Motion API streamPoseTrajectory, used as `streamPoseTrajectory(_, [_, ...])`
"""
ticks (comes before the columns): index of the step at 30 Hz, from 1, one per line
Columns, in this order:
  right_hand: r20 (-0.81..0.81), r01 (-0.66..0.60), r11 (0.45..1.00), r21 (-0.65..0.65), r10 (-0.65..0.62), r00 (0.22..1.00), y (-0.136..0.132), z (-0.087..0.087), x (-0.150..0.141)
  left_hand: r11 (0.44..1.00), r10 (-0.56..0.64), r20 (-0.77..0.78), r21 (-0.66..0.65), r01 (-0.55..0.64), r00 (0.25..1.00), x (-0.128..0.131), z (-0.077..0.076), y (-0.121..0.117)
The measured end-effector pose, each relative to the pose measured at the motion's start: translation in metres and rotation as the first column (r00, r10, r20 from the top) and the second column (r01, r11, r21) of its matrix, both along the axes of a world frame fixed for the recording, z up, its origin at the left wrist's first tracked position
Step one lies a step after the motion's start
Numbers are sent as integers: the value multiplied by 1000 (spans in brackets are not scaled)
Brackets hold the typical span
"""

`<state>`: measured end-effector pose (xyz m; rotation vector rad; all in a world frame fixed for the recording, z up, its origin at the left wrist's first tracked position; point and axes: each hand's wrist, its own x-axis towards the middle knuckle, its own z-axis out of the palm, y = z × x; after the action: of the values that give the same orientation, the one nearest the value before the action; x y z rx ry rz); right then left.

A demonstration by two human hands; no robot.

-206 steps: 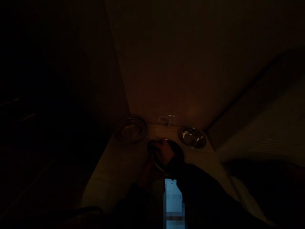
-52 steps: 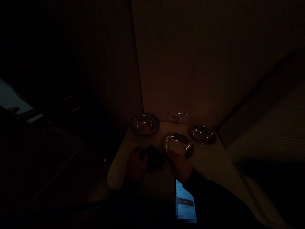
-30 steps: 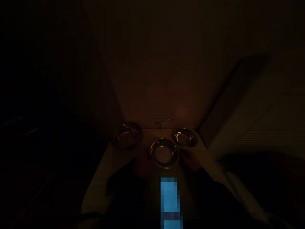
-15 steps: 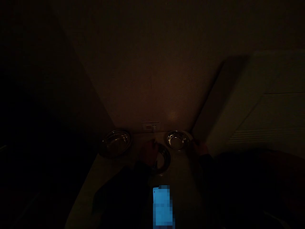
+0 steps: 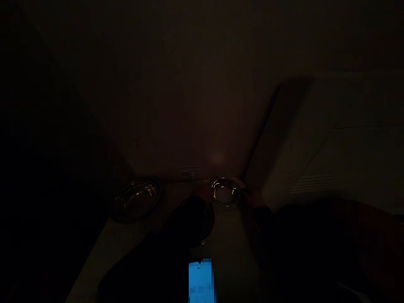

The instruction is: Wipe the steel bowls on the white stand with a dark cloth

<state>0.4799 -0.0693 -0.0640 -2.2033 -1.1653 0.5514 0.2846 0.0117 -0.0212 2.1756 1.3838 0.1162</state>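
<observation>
Dim table (image 5: 227, 235), bowl (image 5: 224, 191) between both hands' fingers (image 5: 251, 197).

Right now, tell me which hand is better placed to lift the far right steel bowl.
Right, probably. The right hand sits against the rim of the far right steel bowl. The left hand is lost in the dark over the middle bowl.

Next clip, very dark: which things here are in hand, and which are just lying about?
In hand:
- right hand, at the rim of the far right steel bowl; whether it has a grip is too dark to tell
- left hand, between that bowl and the middle bowl, which the sleeve partly hides

Lying about:
- left steel bowl
- glowing phone
- wall socket
</observation>
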Motion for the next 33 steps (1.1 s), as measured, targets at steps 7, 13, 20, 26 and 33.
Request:
streamPoseTrajectory(7, [-71,-8,989,148,19,997,-5,13,-5,998,54,295,13,-60,954,-8,3,5])
streamPoseTrajectory(13, [-228,-6,940,340,89,970,-10,49,-30,987,138,516,-2,-160,846,-39,28,6])
streamPoseTrajectory(20, [-127,-226,927,299,273,954,-16,72,-76,968,251,502,-114,-224,828,-104,54,-16])
streamPoseTrajectory(26, [23,-418,905,85,417,909,-19,51,-102,946,323,351,-152,-287,879,-139,26,-37])
streamPoseTrajectory(33, [122,-466,878,-114,477,870,-20,39,-113,930,364,127,-112,-351,923,-140,-1,-49])
